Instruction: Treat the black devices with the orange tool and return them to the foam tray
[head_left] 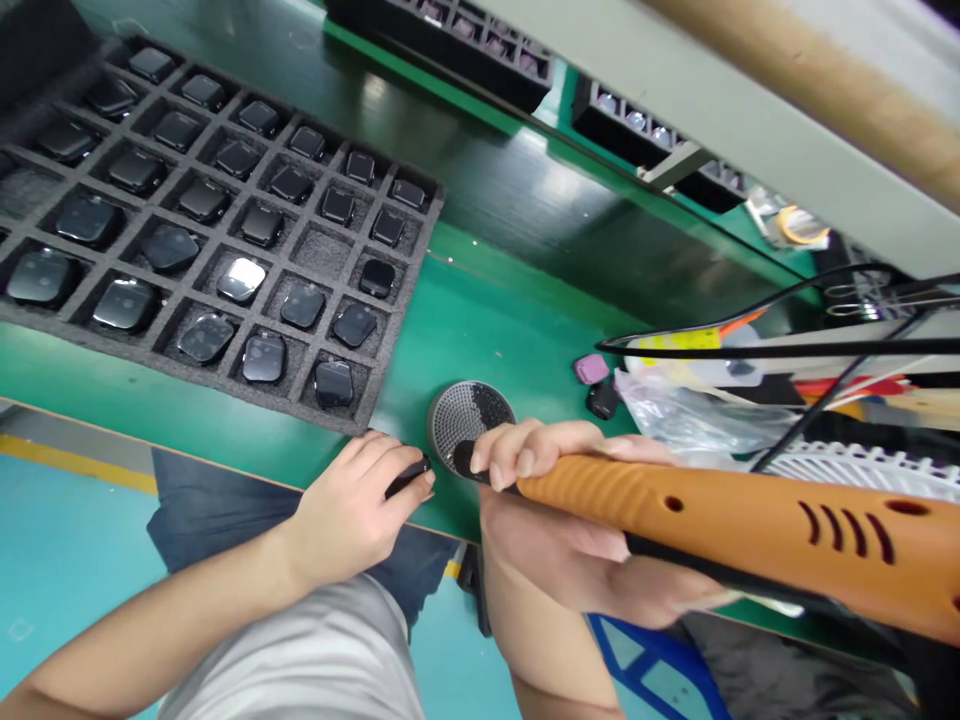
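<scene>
The green tabletop (480,290) stands above a teal floor (67,590). At about 10 o'clock from the hands lies a dark foam tray (405,310) with many square cells, and most of these cells hold a black watch-like device (261,224). The left hand (352,510) rests at the near edge of the tabletop. Its fingers (390,455) are bent and almost closed, and they pinch a small black piece (409,477). The right hand (559,520) is closed around the handle of an orange plastic tool (712,510) with slots and holes, and its fingers (525,450) wrap over the top of this handle. In front of these fingers is a black tip (465,458), but I cannot tell if it belongs to the tool. This tip overlaps the edge of a round perforated metal disc (469,420), which lies at about 2 o'clock from the left hand. At about 2 o'clock from the right hand lies a clear plastic bag (690,415).
</scene>
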